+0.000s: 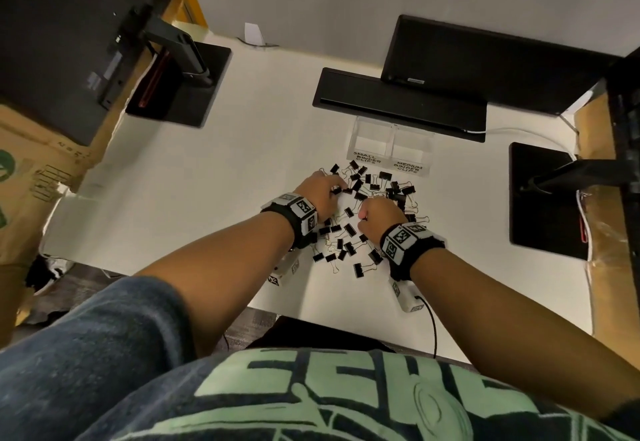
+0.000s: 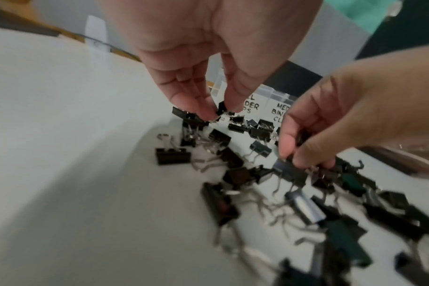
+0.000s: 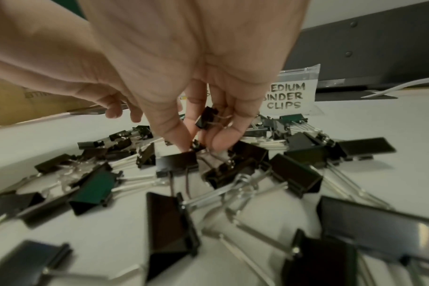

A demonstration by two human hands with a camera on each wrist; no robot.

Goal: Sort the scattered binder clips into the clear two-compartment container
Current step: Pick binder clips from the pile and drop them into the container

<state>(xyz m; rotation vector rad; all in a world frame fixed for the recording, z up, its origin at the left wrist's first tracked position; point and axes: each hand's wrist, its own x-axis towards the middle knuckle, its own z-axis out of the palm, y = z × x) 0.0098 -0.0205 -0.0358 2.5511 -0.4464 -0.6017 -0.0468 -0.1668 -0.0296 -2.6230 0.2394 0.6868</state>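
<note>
My left hand (image 1: 320,186) pinches a small clip (image 2: 220,109), my right hand (image 1: 379,213) fingers grip another (image 3: 206,118); the container (image 1: 389,149) sits just beyond the scattered pile (image 1: 349,232) on the surface, nearer my right

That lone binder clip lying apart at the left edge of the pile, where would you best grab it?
Take the lone clip by its black body, pinching its two flat faces from above. It lies flat with bare table on its left, so fingers fit there; its thin wire handles point away and would slip.
</note>
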